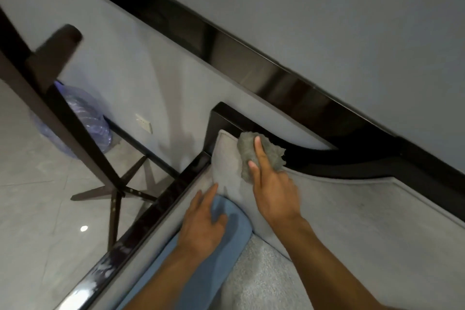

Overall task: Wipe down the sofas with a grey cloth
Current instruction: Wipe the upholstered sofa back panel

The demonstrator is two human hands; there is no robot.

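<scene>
Grey cloth (270, 152) bunched in a nubbly wad, gripped by right hand (271, 191), index finger stretched across it, against the top corner of the sofa (352, 209) backrest, just beside the glossy dark frame (327, 161); mid-wipe, by the look of it; left hand (203, 226) laid flat, fingers spread, on a smooth blue cushion (201, 272), holding nothing; next, probably a sweep along the piped edge of the matte, suede-like upholstery, with steady pressure.
</scene>
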